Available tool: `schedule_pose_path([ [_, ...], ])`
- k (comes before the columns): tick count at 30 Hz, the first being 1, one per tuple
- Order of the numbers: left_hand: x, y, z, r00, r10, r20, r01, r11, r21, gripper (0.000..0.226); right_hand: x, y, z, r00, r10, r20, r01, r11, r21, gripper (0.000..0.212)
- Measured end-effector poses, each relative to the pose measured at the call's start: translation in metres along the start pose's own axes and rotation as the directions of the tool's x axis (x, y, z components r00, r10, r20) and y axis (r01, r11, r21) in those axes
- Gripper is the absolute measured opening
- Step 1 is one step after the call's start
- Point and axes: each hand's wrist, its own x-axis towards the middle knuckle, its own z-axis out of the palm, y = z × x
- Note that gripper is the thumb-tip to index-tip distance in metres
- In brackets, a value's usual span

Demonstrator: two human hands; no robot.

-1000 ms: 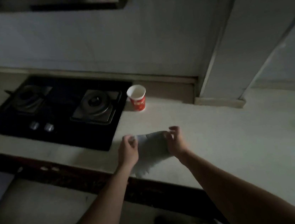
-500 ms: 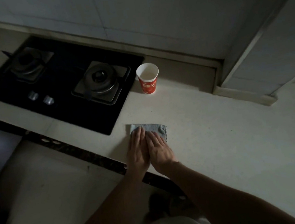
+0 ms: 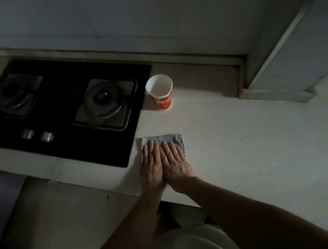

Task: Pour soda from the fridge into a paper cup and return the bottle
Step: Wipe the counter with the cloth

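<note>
A red paper cup (image 3: 160,92) with a white inside stands upright on the pale counter (image 3: 254,144), just right of the stove. Nearer to me lies a folded grey cloth (image 3: 162,140). My left hand (image 3: 152,166) and my right hand (image 3: 175,163) press flat on the cloth side by side, fingers straight and pointing away from me. No soda bottle and no fridge are in view.
A black two-burner gas stove (image 3: 62,110) is set into the counter at the left, with two knobs (image 3: 37,135) at its front. A tiled wall runs behind, and a cabinet (image 3: 303,57) stands at the right rear corner. The room is dim.
A second ago both hands pinched the cloth's corners above the counter. The cloth now lies folded flat and both hands press on it. The camera tilted down.
</note>
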Motion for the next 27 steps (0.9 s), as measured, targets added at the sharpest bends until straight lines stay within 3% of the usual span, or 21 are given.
schedule_pose_path([
  [5,0.032,-0.019,-0.013,0.997,0.023,-0.077,-0.035,0.988,-0.150,0.058,0.021,-0.012,-0.011,0.994,0.081,-0.068,-0.073,0.990,0.122,0.063],
  [7,0.039,-0.026,-0.015,0.995,0.082,-0.053,-0.091,0.978,-0.190,0.057,0.023,-0.017,-0.014,0.990,0.098,-0.099,-0.084,0.987,0.136,0.070],
  [15,0.067,-0.027,-0.017,0.976,0.214,-0.047,-0.219,0.965,-0.142,0.056,0.035,-0.005,-0.023,0.967,0.200,-0.157,-0.181,0.975,0.129,0.064],
  [24,0.097,0.035,-0.027,0.956,0.292,-0.027,-0.293,0.948,-0.124,0.055,0.026,0.052,-0.032,0.942,0.279,-0.185,-0.240,0.948,0.207,0.062],
  [27,0.106,0.074,-0.035,0.953,0.301,0.025,-0.296,0.948,-0.120,0.074,0.017,0.091,-0.038,0.935,0.288,-0.208,-0.239,0.943,0.233,0.069],
])
